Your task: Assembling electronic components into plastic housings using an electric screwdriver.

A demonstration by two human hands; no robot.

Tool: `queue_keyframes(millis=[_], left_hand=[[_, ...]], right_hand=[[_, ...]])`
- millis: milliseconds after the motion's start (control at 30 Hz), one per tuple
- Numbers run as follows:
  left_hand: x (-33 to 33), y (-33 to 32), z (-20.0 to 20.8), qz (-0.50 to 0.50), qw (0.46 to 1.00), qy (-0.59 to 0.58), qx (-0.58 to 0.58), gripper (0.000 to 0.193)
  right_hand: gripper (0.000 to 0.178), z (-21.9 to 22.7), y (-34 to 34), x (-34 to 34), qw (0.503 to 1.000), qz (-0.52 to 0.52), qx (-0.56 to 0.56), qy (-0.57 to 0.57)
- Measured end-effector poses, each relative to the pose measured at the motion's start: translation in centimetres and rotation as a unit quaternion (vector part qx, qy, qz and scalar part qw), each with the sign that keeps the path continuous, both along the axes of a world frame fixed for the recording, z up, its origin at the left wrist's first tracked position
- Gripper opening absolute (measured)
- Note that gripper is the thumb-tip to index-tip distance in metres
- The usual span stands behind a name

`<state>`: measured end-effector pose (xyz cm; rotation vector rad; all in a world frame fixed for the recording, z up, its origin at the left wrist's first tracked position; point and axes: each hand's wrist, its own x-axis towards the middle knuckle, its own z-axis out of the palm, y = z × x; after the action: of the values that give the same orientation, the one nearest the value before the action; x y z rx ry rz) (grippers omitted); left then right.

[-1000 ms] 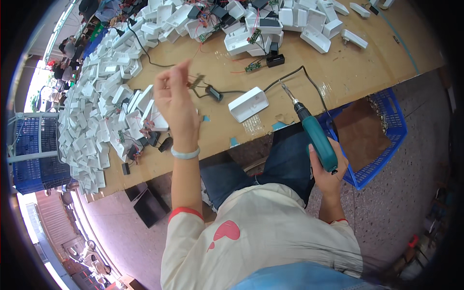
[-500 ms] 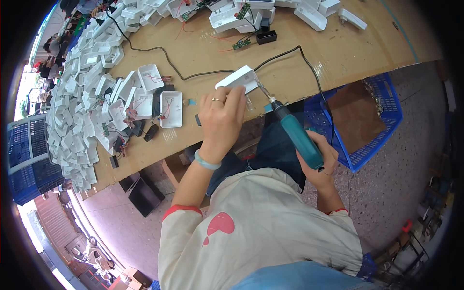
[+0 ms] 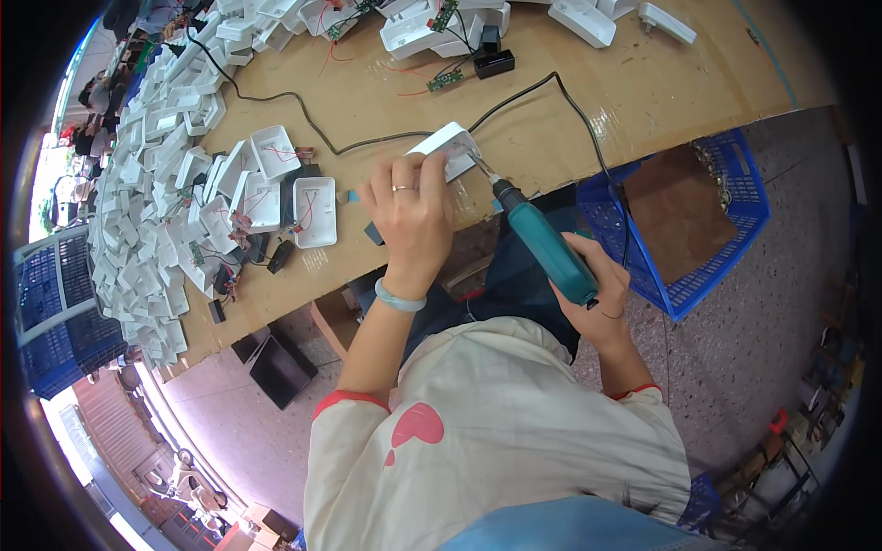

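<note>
My left hand (image 3: 411, 216) has its fingers on the near end of a white plastic case (image 3: 457, 147) and steadies it on the table; the thumb is mostly hidden. In my right hand (image 3: 599, 292) is a teal corded electric screwdriver (image 3: 551, 246), slanting up to the left. Its thin metal tip reaches into the case's open side; the exact contact point is too small to make out. The black cord (image 3: 593, 129) loops over the table and passes behind the case.
Open white cases with red wires (image 3: 315, 211) lie left of my hand, beside a large heap of white cases (image 3: 147, 220). Circuit boards with black parts (image 3: 494, 63) lie farther back. A blue basket (image 3: 675, 298) stands right of the table; a blue crate (image 3: 69, 303) is far left.
The view has shifted slightly. The screwdriver's tip has moved farther into the case, and my left fingers have spread a little along its near edge.
</note>
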<state>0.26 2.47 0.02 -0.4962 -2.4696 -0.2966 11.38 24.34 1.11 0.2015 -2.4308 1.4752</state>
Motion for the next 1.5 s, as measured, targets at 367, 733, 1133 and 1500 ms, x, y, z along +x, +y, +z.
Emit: queue_keyframes(millis=[367, 733, 1133, 1500], left_hand=[[-1.3, 1.0, -0.3, 0.025, 0.999, 0.033, -0.031, 0.015], [-1.5, 1.0, -0.6, 0.027, 0.998, 0.041, -0.038, 0.014], [-1.4, 1.0, -0.4, 0.027, 0.998, 0.043, -0.041, 0.019], [-1.5, 0.8, -0.6, 0.041, 0.996, 0.033, -0.072, 0.012]], right_hand=[[0.044, -0.1, -0.1, -1.3, 1.0, 0.023, 0.007, 0.005], [0.046, -0.3, -0.2, -2.0, 0.998, 0.044, 0.05, -0.002], [0.045, -0.1, -0.3, -2.3, 0.997, 0.045, 0.062, -0.002], [0.039, -0.3, -0.1, -2.4, 0.993, 0.05, 0.102, -0.004]])
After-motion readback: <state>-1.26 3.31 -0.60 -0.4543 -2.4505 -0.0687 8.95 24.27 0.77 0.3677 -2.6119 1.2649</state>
